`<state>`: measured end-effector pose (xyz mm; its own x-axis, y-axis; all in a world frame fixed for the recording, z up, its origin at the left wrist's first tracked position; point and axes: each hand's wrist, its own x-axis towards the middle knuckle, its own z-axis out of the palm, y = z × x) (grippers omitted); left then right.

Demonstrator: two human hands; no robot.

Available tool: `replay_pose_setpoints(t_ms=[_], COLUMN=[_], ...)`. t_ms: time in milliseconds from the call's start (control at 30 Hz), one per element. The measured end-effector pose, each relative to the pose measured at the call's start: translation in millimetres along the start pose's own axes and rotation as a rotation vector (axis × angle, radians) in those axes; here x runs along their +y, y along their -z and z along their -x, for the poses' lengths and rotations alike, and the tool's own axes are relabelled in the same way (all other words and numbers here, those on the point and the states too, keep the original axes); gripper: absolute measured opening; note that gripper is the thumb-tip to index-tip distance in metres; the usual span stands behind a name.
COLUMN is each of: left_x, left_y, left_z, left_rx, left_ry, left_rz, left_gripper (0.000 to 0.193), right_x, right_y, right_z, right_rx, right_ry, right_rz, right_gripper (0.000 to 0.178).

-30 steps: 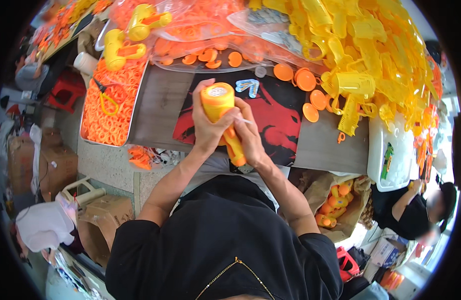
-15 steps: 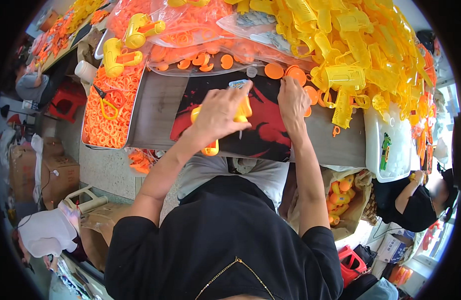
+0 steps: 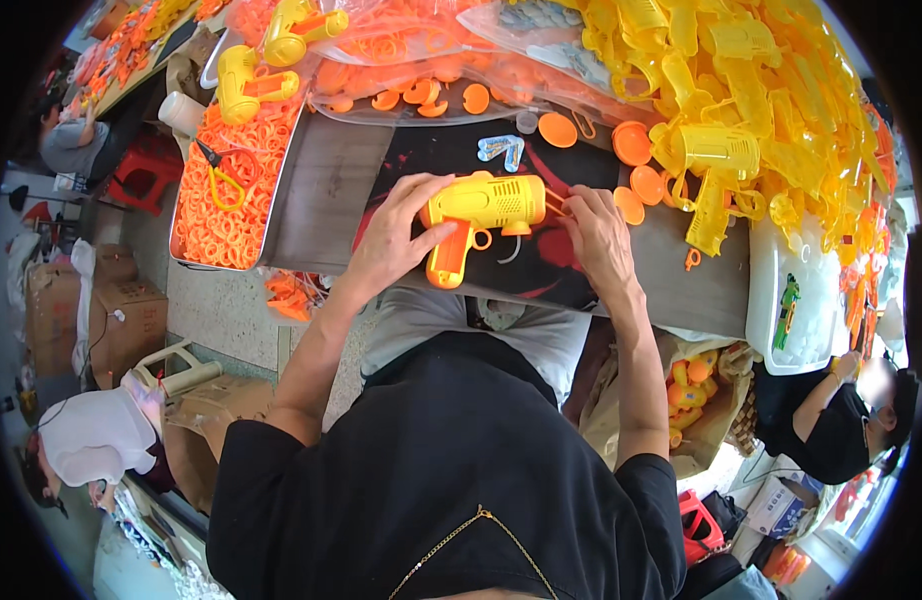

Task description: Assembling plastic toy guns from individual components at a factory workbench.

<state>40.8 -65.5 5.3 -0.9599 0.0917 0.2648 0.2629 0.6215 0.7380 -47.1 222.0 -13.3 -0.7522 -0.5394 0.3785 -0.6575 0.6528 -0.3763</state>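
Note:
My left hand (image 3: 393, 238) is closed on the rear of a yellow toy gun (image 3: 496, 200), which lies on its side over the black-and-red mat (image 3: 541, 262). An orange panel covers its grip, and an orange ring sits by the trigger. At the front end, my right hand (image 3: 603, 240) pinches a thin orange ring piece (image 3: 554, 201) against or just off the muzzle; the fingers partly hide it. Beyond the toy lie blue-and-white stickers (image 3: 501, 151). Several orange discs (image 3: 557, 130) rest at the mat's far right.
A tray of small orange rings (image 3: 216, 225) with scissors (image 3: 221, 180) stands left. Yellow shell halves (image 3: 721, 60) pile up at far right, above a white bin (image 3: 801, 330). Bags of orange parts (image 3: 411, 50) line the back. Other people sit at both sides.
My left hand has turned the toy gun into open view, muzzle to the right. My right hand has come back from the orange discs to the muzzle with a ring piece.

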Motion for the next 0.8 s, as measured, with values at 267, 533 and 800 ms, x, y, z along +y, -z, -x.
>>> replay_pose_setpoints(t_ms=[267,533,800], left_x=[-5,-12,-8], left_y=[-7,-5,-22], left_z=[-1,5,0], left_rx=[0.024,0.037,0.026], left_ry=[-0.028,0.085,0.101], left_rz=[0.042,0.304,0.31], left_gripper=[0.049,0.045,0.047], right_x=[-5,1,-71], right_y=[-25,-19,4], right_z=[-3,-9,-47], right_rx=[0.065,0.032,-0.011], right_ry=[-0.21,-0.211,-0.237], right_rz=[0.006,0.004,-0.739], right_gripper=[0.02,0.02,0.011])
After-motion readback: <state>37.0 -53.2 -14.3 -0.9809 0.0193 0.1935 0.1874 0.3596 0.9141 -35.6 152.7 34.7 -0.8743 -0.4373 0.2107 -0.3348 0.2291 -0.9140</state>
